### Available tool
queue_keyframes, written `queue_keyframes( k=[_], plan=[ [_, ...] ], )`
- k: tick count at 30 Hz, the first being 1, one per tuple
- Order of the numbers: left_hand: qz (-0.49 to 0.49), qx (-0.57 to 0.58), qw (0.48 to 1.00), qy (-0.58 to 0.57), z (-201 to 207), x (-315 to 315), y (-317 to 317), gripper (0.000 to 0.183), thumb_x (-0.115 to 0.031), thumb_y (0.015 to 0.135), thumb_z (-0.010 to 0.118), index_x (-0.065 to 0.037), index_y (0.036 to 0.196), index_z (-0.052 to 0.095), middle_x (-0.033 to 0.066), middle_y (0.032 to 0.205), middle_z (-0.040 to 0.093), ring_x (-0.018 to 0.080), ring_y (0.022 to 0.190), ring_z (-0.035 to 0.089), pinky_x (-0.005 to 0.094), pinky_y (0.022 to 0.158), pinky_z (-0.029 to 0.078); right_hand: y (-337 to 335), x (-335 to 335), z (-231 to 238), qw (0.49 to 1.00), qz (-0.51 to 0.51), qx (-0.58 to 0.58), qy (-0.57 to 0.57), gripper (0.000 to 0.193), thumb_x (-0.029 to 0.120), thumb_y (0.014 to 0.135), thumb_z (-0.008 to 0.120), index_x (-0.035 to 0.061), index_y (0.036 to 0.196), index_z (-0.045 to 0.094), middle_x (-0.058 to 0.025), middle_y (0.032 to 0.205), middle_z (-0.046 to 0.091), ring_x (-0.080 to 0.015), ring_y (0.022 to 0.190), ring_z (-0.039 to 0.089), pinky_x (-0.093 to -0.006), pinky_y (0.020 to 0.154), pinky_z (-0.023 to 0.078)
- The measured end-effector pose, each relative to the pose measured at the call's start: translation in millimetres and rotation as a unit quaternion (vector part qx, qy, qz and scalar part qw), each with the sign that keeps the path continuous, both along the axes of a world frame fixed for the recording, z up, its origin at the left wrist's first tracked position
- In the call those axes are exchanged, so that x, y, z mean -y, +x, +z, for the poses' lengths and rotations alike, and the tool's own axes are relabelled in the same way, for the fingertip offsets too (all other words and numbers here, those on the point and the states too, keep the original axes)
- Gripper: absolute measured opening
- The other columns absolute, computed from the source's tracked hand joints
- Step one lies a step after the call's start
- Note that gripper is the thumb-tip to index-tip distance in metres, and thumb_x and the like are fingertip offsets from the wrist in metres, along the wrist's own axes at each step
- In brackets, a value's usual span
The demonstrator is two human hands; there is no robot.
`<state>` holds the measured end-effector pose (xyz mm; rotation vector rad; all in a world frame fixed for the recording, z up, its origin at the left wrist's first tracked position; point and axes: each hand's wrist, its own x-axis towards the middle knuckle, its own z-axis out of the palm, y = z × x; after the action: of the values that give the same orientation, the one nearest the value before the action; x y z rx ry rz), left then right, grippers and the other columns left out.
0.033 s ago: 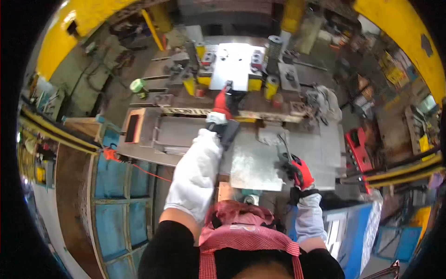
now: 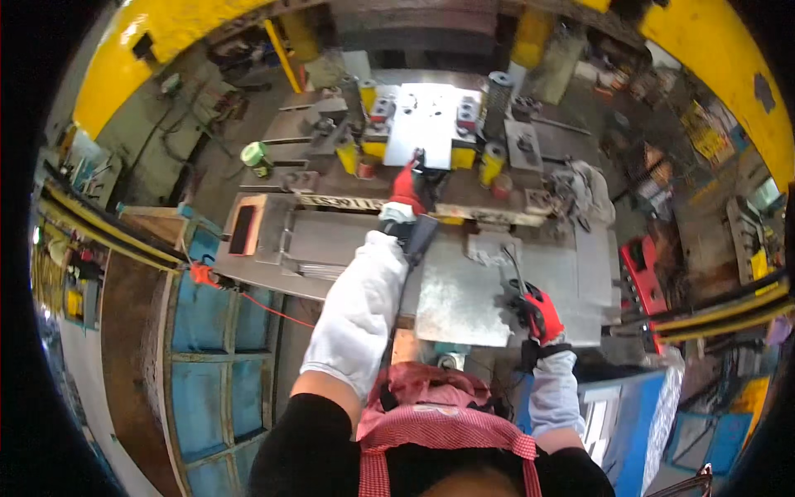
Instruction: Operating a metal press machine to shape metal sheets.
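Observation:
My left hand (image 2: 409, 185), in a red and black glove, reaches forward to a bright flat metal sheet (image 2: 421, 128) lying on the press die. Its fingers are closed at the sheet's near edge; the underside of the grip is hidden. Nearer to me, my right hand (image 2: 540, 316), gloved the same way, is closed round a thin metal rod (image 2: 514, 267) that points away from me. Beside that hand, a larger metal sheet (image 2: 460, 302) rests on the bench, just left of its fingers.
Yellow and red posts (image 2: 492, 163) and dark coil springs (image 2: 496, 103) flank the die. A green-and-white tub (image 2: 256, 156) stands left, grey rags (image 2: 586, 195) lie right. A red control box (image 2: 642, 269) is at the right, a blue rack (image 2: 199, 373) at the lower left.
The whole view has shifted slightly, so everything sits a little lower and further right. Both hands keep their places against the sheet and the rod.

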<state>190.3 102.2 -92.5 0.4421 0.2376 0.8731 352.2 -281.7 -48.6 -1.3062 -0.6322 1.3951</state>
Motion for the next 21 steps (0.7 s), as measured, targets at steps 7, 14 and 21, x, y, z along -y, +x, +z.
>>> queue_keyframes(
  k=[7, 14, 21],
  plan=[
    [0.276, -0.541, 0.598, 0.523, 69.6, 57.8, -45.2, 0.027, -0.01, 0.073, 0.068, -0.001, 0.098, 0.062, 0.0114, 0.086, 0.065, 0.0214, 0.076, 0.061, 0.0293, 0.071, 0.047, 11.3, 22.0, 10.7, 0.997, -0.063, 0.038, 0.004, 0.048, 0.008, 0.081, 0.055, 0.0043, 0.128, 0.045, -0.007, 0.08, 0.063, -0.0086, 0.048, 0.049, -0.0215, 0.042, 0.04],
    [0.189, -0.521, 0.743, 0.376, 195.0, 100.4, -189.5, 0.044, -0.013, 0.067, 0.074, 0.004, 0.104, 0.057, 0.0068, 0.084, 0.063, 0.0125, 0.07, 0.06, 0.0265, 0.065, 0.049, -12.7, -0.1, 95.2, 0.958, -0.01, 0.258, 0.129, 0.059, 0.005, 0.072, 0.064, 0.0041, 0.129, 0.045, -0.004, 0.079, 0.061, -0.0098, 0.055, 0.052, -0.0237, 0.053, 0.043],
    [-0.146, -0.647, 0.528, 0.53, 197.2, 70.7, -178.8, 0.041, -0.021, 0.066, 0.074, -0.006, 0.102, 0.063, 0.0062, 0.094, 0.064, 0.0126, 0.081, 0.058, 0.027, 0.07, 0.047, -65.8, -51.4, 117.5, 0.816, 0.21, 0.481, 0.243, 0.068, 0.015, 0.068, 0.07, 0.0099, 0.131, 0.043, -0.0162, 0.103, 0.053, -0.0267, 0.07, 0.059, -0.0325, 0.068, 0.047]
  ],
)
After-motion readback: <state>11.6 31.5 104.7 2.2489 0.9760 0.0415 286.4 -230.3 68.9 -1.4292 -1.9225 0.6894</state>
